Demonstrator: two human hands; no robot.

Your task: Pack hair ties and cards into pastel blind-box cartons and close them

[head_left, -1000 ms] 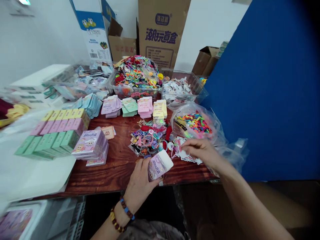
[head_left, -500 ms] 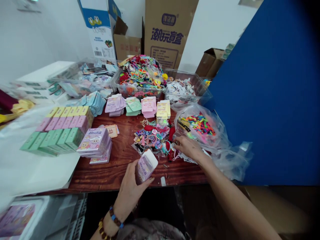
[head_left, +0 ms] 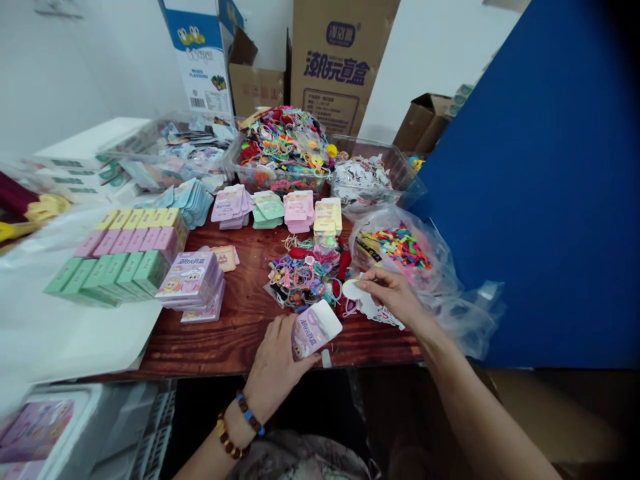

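Note:
My left hand (head_left: 280,360) is closed around a small purple printed box (head_left: 311,331), tilted with its white flap end up to the right. My right hand (head_left: 393,297) pinches a white round sticker (head_left: 353,289) over white die-cut stickers (head_left: 383,315) at the table's right front. Just left of the right hand lies a heap of hair ties and trinkets (head_left: 305,270). Further left stands a stack of purple boxes (head_left: 193,277) beside rows of green, pink and yellow boxes (head_left: 127,273).
Flattened purple, green, pink and yellow cartons (head_left: 233,205) line the table's middle. Behind are clear bins of trinkets (head_left: 285,150) and stickers (head_left: 363,177). A plastic bag of colourful bits (head_left: 400,247) lies right, near a blue panel (head_left: 540,200). Large cardboard boxes (head_left: 340,67) stand at the back.
My right hand has lifted a white round sticker from the pile by the trinkets. My left hand has moved right with the purple box, closer to the right hand.

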